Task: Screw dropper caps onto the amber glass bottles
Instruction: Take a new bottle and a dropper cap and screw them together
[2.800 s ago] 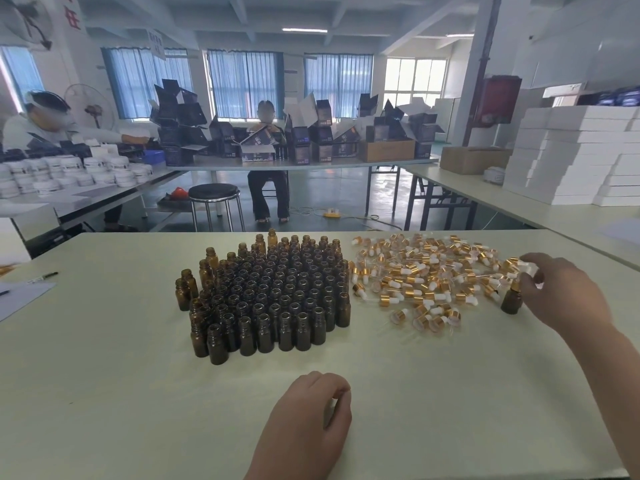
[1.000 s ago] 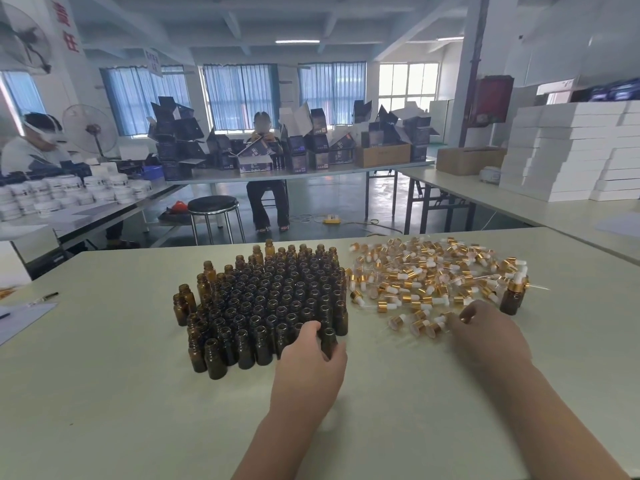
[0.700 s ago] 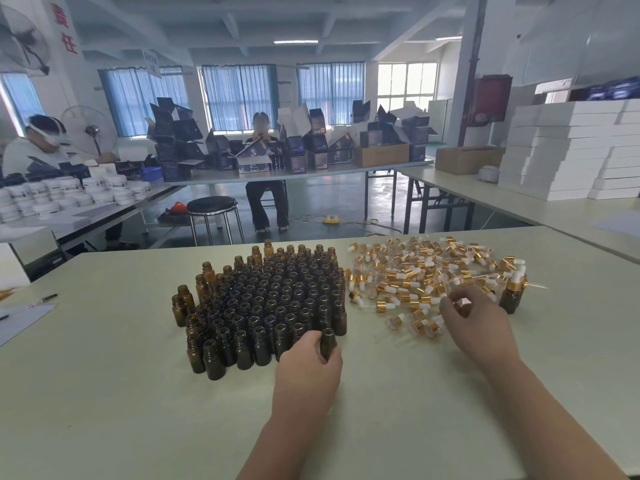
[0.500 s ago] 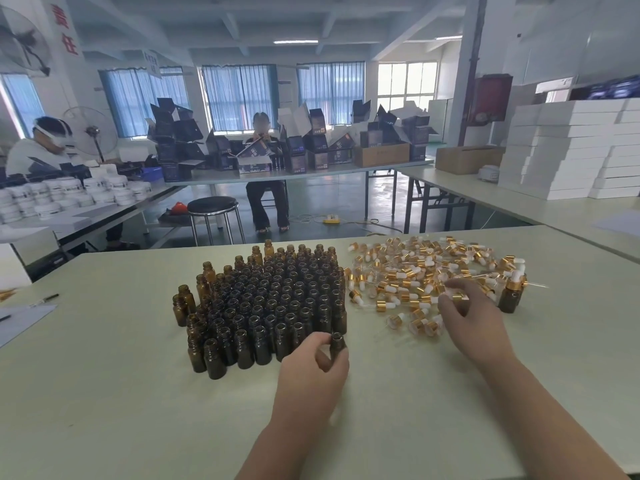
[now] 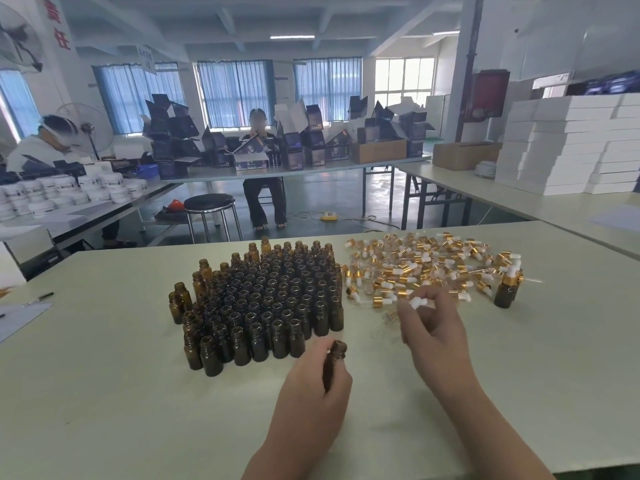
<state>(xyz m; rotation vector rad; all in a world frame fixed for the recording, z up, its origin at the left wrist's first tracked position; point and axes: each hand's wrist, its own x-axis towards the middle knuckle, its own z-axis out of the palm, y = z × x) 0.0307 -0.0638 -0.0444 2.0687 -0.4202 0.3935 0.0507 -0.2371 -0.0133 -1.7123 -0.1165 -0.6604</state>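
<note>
**Bottle and cap brought toward each other.** The left hand grips one open amber bottle roughly upright. Its fingers curl round the body and leave the threaded neck bare, a hold that probably keeps the mouth free for a cap. The bottle sits just near of the packed block of uncapped bottles. Whether it is lifted off the table cannot be told.

The right hand, to the right and slightly farther, pinches a dropper cap in its fingertips with the white bulb showing. The cap's pipette is too blurred to trace. This hand hovers at the near edge of the loose cap pile — stock kept within short reach.

One capped bottle stands at the pile's right edge, well apart from the block — likely finished work. Both forearms enter from the near edge and converge.
</note>
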